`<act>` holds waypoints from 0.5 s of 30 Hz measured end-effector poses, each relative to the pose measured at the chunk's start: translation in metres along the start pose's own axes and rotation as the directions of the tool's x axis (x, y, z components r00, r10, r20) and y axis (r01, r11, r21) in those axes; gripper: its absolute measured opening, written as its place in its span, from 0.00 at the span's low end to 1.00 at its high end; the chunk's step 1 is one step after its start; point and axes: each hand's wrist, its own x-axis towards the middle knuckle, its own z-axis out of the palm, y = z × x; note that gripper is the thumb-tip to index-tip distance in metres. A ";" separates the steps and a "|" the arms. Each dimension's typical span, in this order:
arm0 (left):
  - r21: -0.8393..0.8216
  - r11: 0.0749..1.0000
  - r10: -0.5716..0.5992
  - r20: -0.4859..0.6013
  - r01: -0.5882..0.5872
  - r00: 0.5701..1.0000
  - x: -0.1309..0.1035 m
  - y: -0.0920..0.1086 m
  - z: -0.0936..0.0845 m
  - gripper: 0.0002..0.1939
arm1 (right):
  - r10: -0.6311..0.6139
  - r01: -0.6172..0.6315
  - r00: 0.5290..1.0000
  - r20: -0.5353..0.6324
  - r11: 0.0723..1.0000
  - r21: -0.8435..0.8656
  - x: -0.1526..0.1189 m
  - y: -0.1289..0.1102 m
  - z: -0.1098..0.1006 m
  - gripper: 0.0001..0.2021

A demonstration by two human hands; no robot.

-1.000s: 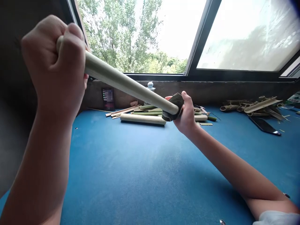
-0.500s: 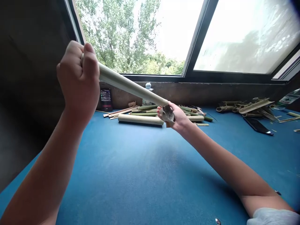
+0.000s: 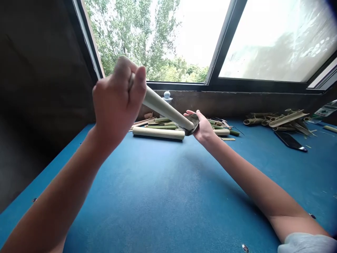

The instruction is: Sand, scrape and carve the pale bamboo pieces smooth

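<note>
My left hand is closed in a fist around the upper end of a pale bamboo tube. The tube slants down to the right, above the blue table. Its lower end meets a dark grey piece of sandpaper lying in the palm of my right hand. The right thumb and fingers are spread at the edges of the sheet, which they support. Part of the sandpaper is hidden behind the tube.
Another peeled bamboo tube lies before a heap of green bamboo strips. Split bamboo pieces are piled at the right by a black phone-like slab. A lidded jar stands against the sill under the window.
My left hand has moved right and slightly down, tilting the bamboo tube more steeply. The right fingers have loosened, and the sandpaper that curled at the tube's end now lies more spread.
</note>
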 end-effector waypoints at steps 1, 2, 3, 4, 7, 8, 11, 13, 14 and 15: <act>0.003 1.000 0.003 0.003 -0.003 1.000 -0.002 0.001 0.003 0.16 | 0.002 -0.002 1.000 0.019 1.000 0.004 -0.003 -0.002 0.002 0.18; -0.001 1.000 0.012 -0.012 -0.012 1.000 -0.003 0.001 0.005 0.17 | 0.010 -0.011 0.999 0.045 1.000 0.014 -0.006 -0.003 0.003 0.19; -0.008 1.000 0.021 -0.036 -0.021 0.999 -0.004 0.000 0.007 0.17 | 0.025 -0.028 0.997 0.079 0.999 0.032 -0.009 -0.005 0.003 0.21; -0.017 1.000 0.019 -0.052 -0.020 0.998 -0.004 -0.002 0.008 0.18 | 0.045 -0.053 0.992 0.120 0.997 0.060 -0.010 -0.006 0.003 0.23; -0.059 0.998 0.019 -0.105 -0.025 0.994 -0.002 -0.008 0.008 0.16 | 0.098 -0.134 0.973 0.209 0.977 0.168 -0.010 -0.009 0.002 0.25; -0.075 0.997 0.021 -0.116 -0.030 0.993 -0.001 -0.009 0.007 0.15 | 0.105 -0.146 0.972 0.210 0.970 0.192 -0.010 -0.009 0.002 0.23; -0.098 0.994 0.029 -0.126 -0.042 0.992 -0.002 -0.007 0.006 0.14 | 0.160 -0.179 0.976 0.146 0.975 0.129 -0.009 -0.010 0.001 0.15; -0.083 0.995 0.038 -0.099 -0.046 0.994 -0.004 0.000 0.004 0.13 | 0.218 -0.223 0.970 0.107 0.974 0.038 -0.009 -0.011 0.001 0.14; -0.070 0.996 0.056 -0.091 -0.062 0.994 -0.005 0.004 0.003 0.13 | 0.237 -0.238 0.967 0.090 0.971 0.002 -0.009 -0.012 0.000 0.15; -0.054 0.995 0.074 -0.070 -0.078 0.995 -0.006 0.009 0.001 0.12 | 0.245 -0.244 0.966 0.077 0.969 -0.023 -0.009 -0.013 -0.001 0.17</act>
